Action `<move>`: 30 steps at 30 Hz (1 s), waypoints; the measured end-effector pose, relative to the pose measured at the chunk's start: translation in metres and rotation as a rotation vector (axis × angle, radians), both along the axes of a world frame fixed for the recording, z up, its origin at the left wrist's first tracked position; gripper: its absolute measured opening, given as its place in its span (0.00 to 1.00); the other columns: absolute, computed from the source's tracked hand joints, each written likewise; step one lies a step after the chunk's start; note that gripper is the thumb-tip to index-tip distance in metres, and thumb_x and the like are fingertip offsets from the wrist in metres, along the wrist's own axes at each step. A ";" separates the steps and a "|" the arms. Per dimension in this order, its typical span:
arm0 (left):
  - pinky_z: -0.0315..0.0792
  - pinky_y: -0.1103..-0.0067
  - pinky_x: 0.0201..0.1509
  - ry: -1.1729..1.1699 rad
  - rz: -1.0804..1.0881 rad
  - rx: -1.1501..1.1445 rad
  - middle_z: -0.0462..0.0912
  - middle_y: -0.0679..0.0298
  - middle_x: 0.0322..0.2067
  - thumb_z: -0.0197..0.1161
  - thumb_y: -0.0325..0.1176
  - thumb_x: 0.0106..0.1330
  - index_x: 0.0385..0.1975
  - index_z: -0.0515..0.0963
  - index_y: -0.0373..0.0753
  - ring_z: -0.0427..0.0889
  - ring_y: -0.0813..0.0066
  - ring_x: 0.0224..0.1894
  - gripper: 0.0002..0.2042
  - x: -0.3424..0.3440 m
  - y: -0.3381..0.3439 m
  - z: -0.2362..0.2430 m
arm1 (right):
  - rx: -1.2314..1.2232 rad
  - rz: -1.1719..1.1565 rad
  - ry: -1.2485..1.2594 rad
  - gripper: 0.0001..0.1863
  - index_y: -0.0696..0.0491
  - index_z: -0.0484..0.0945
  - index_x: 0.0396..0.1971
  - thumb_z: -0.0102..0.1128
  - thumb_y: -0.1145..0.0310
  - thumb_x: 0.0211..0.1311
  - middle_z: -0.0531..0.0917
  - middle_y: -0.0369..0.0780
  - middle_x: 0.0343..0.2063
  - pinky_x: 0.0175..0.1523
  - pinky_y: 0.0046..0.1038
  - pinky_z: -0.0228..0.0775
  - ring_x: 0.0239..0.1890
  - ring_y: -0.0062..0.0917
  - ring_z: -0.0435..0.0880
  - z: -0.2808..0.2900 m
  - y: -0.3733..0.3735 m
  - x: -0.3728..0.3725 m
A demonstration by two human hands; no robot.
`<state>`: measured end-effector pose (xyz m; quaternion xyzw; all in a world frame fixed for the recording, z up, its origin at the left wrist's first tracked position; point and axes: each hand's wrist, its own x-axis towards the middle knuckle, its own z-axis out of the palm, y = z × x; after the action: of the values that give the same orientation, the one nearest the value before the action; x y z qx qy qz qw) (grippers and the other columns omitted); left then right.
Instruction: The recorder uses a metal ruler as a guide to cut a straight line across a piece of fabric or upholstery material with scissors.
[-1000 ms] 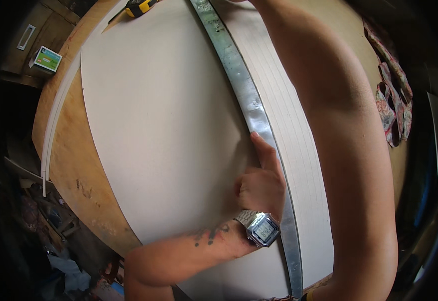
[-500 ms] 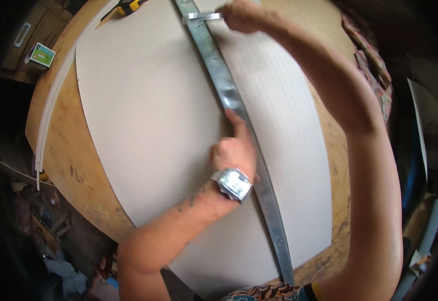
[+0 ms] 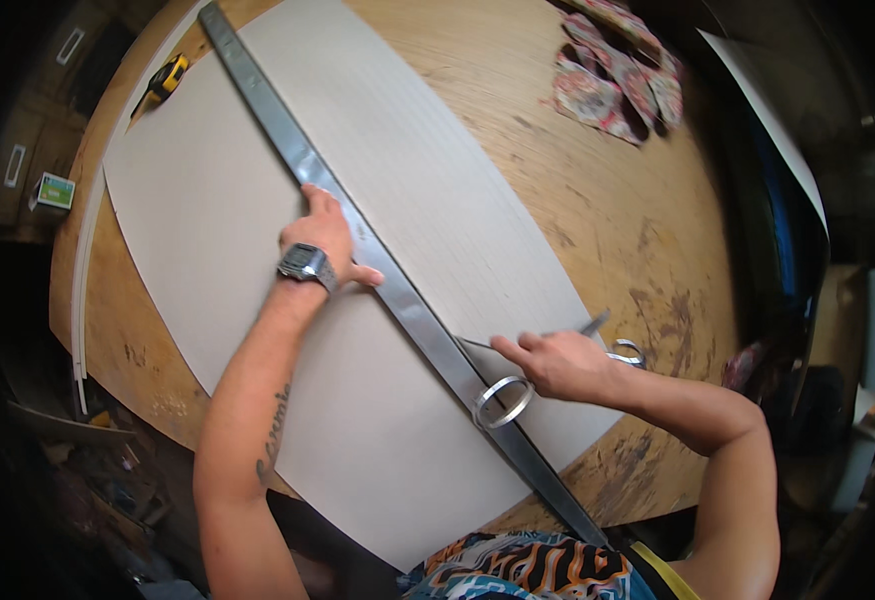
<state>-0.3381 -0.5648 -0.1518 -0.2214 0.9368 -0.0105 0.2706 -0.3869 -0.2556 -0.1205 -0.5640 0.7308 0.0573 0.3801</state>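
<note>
A long metal straightedge (image 3: 412, 312) lies slantwise across a large pale sheet (image 3: 257, 350). My left hand (image 3: 322, 235), wearing a wristwatch, presses on its middle with fingers spread, the thumb lying on the metal. Closed round a pair of spread scissors (image 3: 503, 403), my right hand (image 3: 562, 362) is at the straightedge's right side, toward its near end. One scissor tip meets the sheet beside the metal edge. A finger loop overlaps the straightedge; the other loop and blade stick out to the right of the hand.
The sheet rests on a scuffed wooden table (image 3: 647, 250). A yellow and black tape measure (image 3: 167, 76) sits at the far left, next to a long pale strip (image 3: 85, 255). Patterned cloth (image 3: 612, 85) lies at the far right. Beyond the left edge is a small green-and-white box (image 3: 53, 190).
My right hand has come from the straightedge's far end toward me with the scissors. My left hand stays on the metal. The view has shifted, showing more of the table at right.
</note>
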 end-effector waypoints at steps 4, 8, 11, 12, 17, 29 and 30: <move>0.71 0.65 0.60 -0.082 0.068 -0.015 0.46 0.44 0.70 0.73 0.68 0.35 0.68 0.46 0.27 0.68 0.56 0.64 0.66 -0.002 0.004 0.003 | -0.362 -0.197 0.091 0.29 0.48 0.64 0.62 0.55 0.72 0.58 0.76 0.43 0.33 0.31 0.36 0.75 0.28 0.38 0.81 -0.019 0.038 0.041; 0.64 0.54 0.64 -0.090 0.077 -0.043 0.42 0.54 0.73 0.72 0.70 0.35 0.71 0.42 0.36 0.69 0.53 0.63 0.67 0.002 0.002 0.000 | -0.438 -0.280 -0.051 0.33 0.52 0.61 0.64 0.54 0.72 0.56 0.75 0.43 0.32 0.33 0.37 0.75 0.27 0.37 0.80 -0.038 0.095 0.133; 0.62 0.53 0.62 -0.013 0.077 -0.151 0.49 0.55 0.71 0.73 0.65 0.40 0.69 0.53 0.37 0.70 0.56 0.62 0.59 0.009 0.015 0.006 | -0.403 -0.246 -0.053 0.32 0.53 0.62 0.63 0.54 0.73 0.54 0.75 0.43 0.34 0.34 0.37 0.75 0.29 0.36 0.81 -0.048 0.118 0.156; 0.62 0.53 0.62 -0.011 0.034 -0.184 0.53 0.56 0.70 0.73 0.63 0.42 0.66 0.59 0.38 0.70 0.56 0.61 0.53 0.007 0.019 0.010 | -0.504 -0.195 -0.012 0.32 0.54 0.62 0.63 0.54 0.73 0.54 0.75 0.42 0.35 0.34 0.37 0.75 0.29 0.36 0.81 -0.056 0.119 0.154; 0.63 0.53 0.61 0.032 0.039 -0.020 0.58 0.58 0.68 0.72 0.58 0.47 0.59 0.69 0.40 0.70 0.56 0.61 0.41 0.035 0.067 -0.005 | -0.397 -0.283 -0.091 0.30 0.53 0.62 0.62 0.52 0.74 0.57 0.75 0.46 0.41 0.35 0.39 0.78 0.29 0.40 0.82 -0.053 0.110 0.154; 0.61 0.52 0.63 -0.075 0.106 0.048 0.35 0.60 0.74 0.72 0.73 0.28 0.72 0.37 0.38 0.76 0.60 0.58 0.73 0.081 0.141 0.001 | -0.500 -0.513 -0.030 0.24 0.48 0.68 0.55 0.51 0.74 0.56 0.80 0.46 0.35 0.40 0.41 0.76 0.38 0.44 0.82 -0.033 0.060 0.075; 0.61 0.51 0.63 -0.075 0.106 0.035 0.34 0.60 0.74 0.72 0.73 0.28 0.72 0.37 0.38 0.76 0.61 0.58 0.73 0.081 0.139 0.000 | -0.510 -0.476 0.000 0.24 0.48 0.69 0.55 0.51 0.74 0.56 0.80 0.46 0.34 0.40 0.42 0.76 0.38 0.44 0.82 -0.037 0.043 0.059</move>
<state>-0.2571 -0.4254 -0.1518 -0.2654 0.9130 0.0119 0.3097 -0.3281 -0.2127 -0.1577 -0.4545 0.8327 -0.2176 0.2296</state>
